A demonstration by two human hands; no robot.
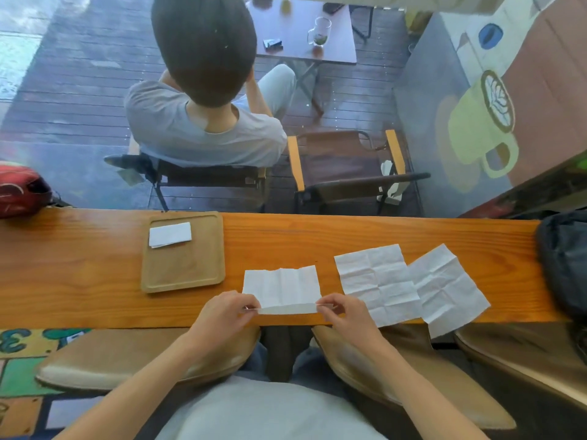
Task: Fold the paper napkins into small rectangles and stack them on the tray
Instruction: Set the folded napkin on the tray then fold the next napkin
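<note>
A white paper napkin (pixel 281 287) lies on the wooden counter in front of me, its near edge lifted and folded over. My left hand (pixel 227 309) pinches the left end of that raised edge. My right hand (pixel 341 311) pinches the right end. A wooden tray (pixel 184 271) sits to the left on the counter, holding a small stack of folded napkins (pixel 170 235) at its far left corner. Two unfolded creased napkins lie to the right: one (pixel 376 281) beside my right hand, the other (pixel 446 289) overlapping it and hanging over the near edge.
The narrow wooden counter (pixel 79 274) runs along a window. A red helmet (pixel 22 188) rests at its far left, a dark bag (pixel 565 258) at its far right. Beyond the glass a person sits on a chair with their back to me. Tan stool seats (pixel 127 357) are below the counter.
</note>
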